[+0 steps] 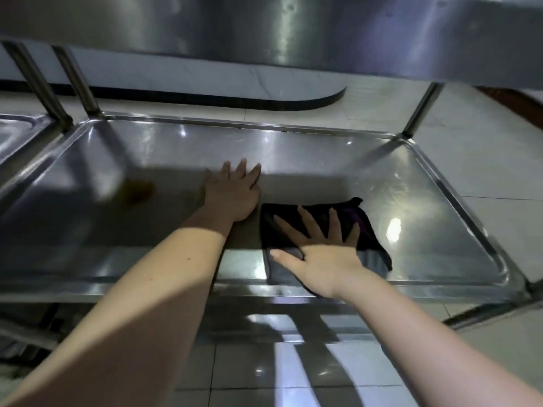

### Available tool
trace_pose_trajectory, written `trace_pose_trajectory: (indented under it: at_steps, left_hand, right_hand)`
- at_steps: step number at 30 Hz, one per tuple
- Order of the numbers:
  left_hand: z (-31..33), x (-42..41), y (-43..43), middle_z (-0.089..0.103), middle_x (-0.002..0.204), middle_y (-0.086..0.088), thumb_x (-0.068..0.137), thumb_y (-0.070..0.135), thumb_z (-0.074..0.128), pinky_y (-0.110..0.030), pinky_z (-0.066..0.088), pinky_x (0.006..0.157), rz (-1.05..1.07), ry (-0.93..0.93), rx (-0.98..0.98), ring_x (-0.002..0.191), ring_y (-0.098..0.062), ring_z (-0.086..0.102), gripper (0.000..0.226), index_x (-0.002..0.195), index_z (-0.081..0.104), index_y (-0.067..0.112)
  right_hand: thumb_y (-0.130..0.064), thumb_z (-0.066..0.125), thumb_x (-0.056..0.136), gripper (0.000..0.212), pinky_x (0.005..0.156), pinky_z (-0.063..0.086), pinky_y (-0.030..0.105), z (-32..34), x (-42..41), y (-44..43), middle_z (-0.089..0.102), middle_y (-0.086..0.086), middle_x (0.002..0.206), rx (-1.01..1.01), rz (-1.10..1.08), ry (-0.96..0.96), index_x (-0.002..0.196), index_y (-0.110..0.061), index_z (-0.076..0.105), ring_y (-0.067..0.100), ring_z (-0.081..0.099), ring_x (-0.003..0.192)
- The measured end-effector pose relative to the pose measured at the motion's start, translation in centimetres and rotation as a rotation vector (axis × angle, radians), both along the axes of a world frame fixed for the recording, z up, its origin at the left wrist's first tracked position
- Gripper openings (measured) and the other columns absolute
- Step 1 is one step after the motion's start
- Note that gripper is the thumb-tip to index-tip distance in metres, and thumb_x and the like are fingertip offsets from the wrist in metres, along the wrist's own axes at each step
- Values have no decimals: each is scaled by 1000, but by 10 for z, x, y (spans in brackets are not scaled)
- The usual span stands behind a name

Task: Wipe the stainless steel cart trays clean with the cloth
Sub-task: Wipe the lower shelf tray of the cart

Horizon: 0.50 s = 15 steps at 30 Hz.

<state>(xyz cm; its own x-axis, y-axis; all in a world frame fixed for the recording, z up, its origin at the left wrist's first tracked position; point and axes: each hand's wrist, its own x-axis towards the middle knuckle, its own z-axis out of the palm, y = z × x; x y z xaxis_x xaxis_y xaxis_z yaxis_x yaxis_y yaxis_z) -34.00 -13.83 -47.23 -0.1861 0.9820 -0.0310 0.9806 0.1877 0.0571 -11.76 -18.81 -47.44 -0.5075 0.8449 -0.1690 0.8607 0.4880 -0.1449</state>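
Note:
A wide stainless steel cart tray (411, 177) with a raised rim fills the middle of the head view. A dark cloth (364, 221) lies on its front half, right of centre. My right hand (320, 245) presses flat on the cloth with fingers spread. My left hand (235, 195) rests flat on the bare tray just left of the cloth, fingers straight. A brownish smudge (138, 190) shows on the tray to the left of my left hand.
An upper steel shelf (293, 30) overhangs the tray close above. Upright posts stand at the back left (79, 80) and back right (423, 110). A second tray (17, 133) adjoins on the left. Tiled floor (484, 171) lies beyond and below.

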Motion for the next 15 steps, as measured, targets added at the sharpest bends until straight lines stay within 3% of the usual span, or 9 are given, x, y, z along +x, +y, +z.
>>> trace_pose_trajectory:
  at_steps: [7,15]
  left_hand:
    - [28,3,-38,0,165,1,105,33,27,-61,-8,117,-49,-214,199,151,-25,-7,54,156,8,37]
    - [43,19,-91,0,165,1,105,33,31,-49,-9,120,80,-298,93,151,-24,-6,53,155,16,36]
  right_hand:
    - [-87,6,79,66,106,-13,73,12,-20,-17,-18,-15,161,12,-54,-58,138,-67,-16,46,-23,143]
    - [-78,13,88,63,104,-17,71,25,-37,-18,-14,-16,162,-69,-99,-19,145,-60,-9,41,-22,145]
